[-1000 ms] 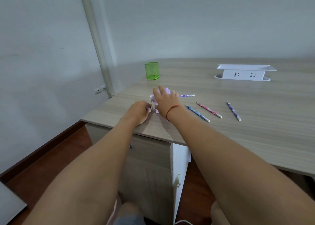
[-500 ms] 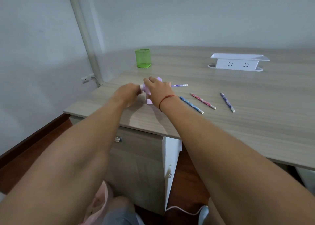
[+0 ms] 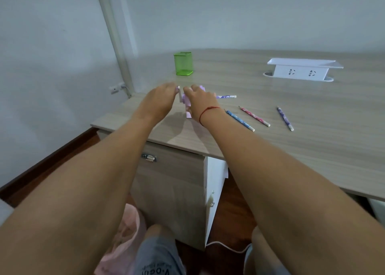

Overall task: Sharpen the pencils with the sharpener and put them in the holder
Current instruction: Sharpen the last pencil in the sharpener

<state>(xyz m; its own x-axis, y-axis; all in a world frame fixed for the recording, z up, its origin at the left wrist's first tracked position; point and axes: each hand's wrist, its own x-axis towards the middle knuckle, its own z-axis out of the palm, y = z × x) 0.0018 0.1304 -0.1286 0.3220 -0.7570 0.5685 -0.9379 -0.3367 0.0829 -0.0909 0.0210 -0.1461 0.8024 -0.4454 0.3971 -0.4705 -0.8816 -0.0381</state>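
We've got the right hand clamped over the purple sharpener on the desk, left hand pinching its crank. Purple pencil sticks out its right side. Three loose pencils beside; green holder farther back.

Soft, even, dim light; edges bow outward and forearms blur slightly.

White socket box on the wooden desk; pink bag on the floor below.
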